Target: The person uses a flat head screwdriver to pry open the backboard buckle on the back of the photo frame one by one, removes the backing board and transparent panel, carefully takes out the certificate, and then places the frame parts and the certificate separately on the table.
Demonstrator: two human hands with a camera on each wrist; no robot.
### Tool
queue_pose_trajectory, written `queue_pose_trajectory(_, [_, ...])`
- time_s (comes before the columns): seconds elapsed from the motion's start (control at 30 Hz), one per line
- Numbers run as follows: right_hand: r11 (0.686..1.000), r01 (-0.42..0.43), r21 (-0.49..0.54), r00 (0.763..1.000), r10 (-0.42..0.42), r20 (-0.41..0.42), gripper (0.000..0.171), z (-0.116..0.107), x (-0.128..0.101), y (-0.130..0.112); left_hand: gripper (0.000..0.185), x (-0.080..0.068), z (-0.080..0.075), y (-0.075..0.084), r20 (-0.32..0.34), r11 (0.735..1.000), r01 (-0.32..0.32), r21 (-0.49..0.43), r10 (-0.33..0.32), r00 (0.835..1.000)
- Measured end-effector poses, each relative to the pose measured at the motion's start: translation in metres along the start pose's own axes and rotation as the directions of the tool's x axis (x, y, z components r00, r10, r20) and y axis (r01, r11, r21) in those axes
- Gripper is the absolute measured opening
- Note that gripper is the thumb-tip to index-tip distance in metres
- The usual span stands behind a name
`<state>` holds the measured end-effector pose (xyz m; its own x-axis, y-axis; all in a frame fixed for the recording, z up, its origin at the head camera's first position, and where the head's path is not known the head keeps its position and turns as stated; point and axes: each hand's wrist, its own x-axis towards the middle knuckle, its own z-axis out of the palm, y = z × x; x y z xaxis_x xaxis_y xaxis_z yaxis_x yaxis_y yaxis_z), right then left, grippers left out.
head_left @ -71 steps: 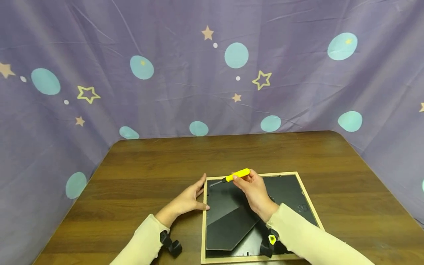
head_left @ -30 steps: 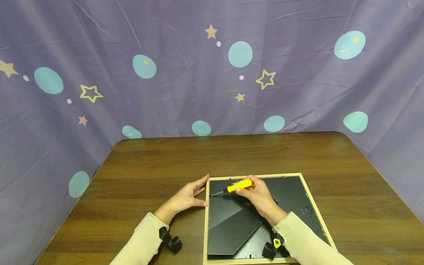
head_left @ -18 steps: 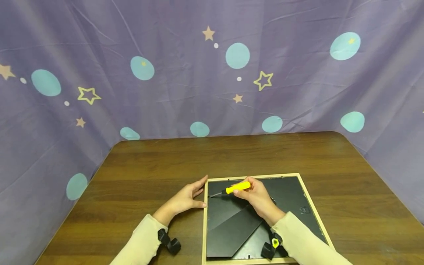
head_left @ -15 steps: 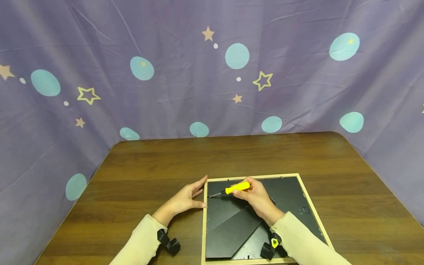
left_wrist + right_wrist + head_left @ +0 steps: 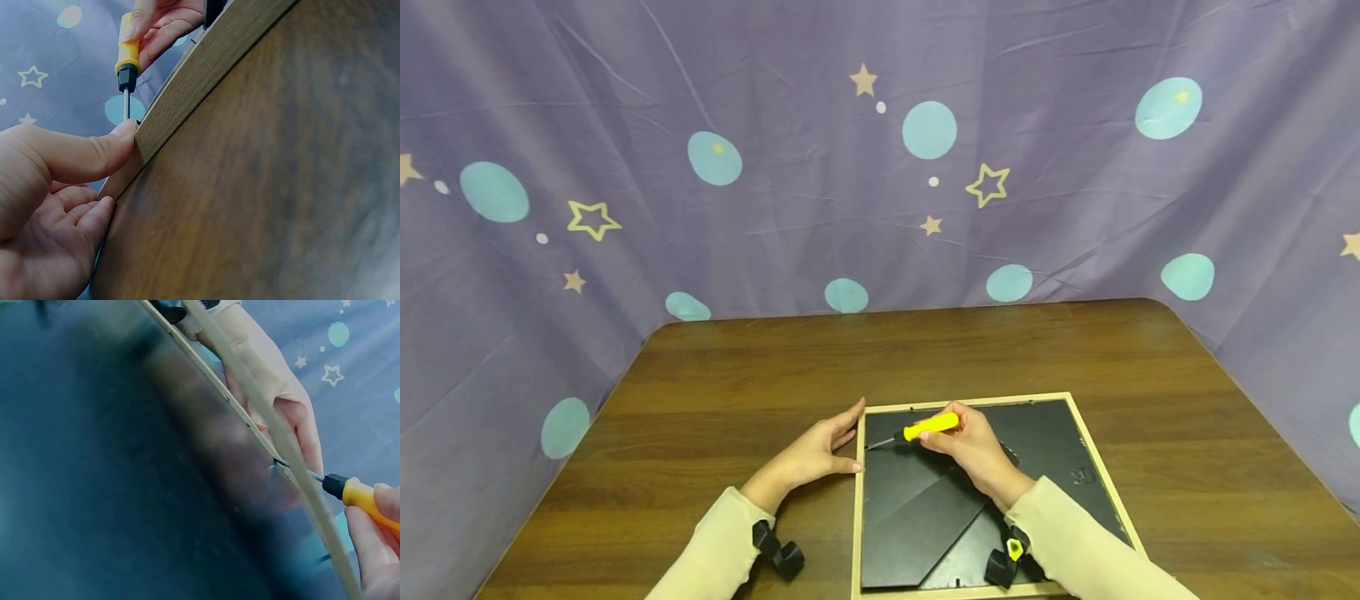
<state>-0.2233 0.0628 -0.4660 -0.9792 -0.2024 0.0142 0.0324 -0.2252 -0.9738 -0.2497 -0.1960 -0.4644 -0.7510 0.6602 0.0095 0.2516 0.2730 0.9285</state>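
Observation:
A picture frame (image 5: 856, 533) with a light wood rim lies face down on the table, its black backing (image 5: 1052, 442) and folded easel stand (image 5: 917, 517) facing up. My right hand (image 5: 973, 450) grips a yellow-handled screwdriver (image 5: 928, 427); its metal tip sits at the frame's inner left edge. The left wrist view shows the screwdriver (image 5: 129, 53) pointing down at the frame rim (image 5: 200, 69). My left hand (image 5: 816, 452) rests against the outer left side, thumb (image 5: 94, 153) pressed on the rim. In the right wrist view the handle (image 5: 369, 500) is in my fingers, just across the rim (image 5: 272, 425).
The brown wooden table (image 5: 925, 350) stretches beyond the frame to the back and to both sides. A purple cloth (image 5: 850, 167) printed with stars and teal circles hangs round three sides. Black camera straps (image 5: 778, 554) sit on my wrists.
The screwdriver has come down from near the frame's top-left corner, its tip now lower along the inner left edge. My left hand has stayed against the frame.

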Motion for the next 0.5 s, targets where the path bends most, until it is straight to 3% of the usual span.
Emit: queue_pose_trajectory(0.5, [0.996, 0.061, -0.057, 0.996, -0.065, -0.062, 0.022, 0.018, 0.002, -0.006, 0.092, 0.000, 0.000, -0.002, 0.016, 0.999, -0.029, 0.017, 0.028, 0.999])
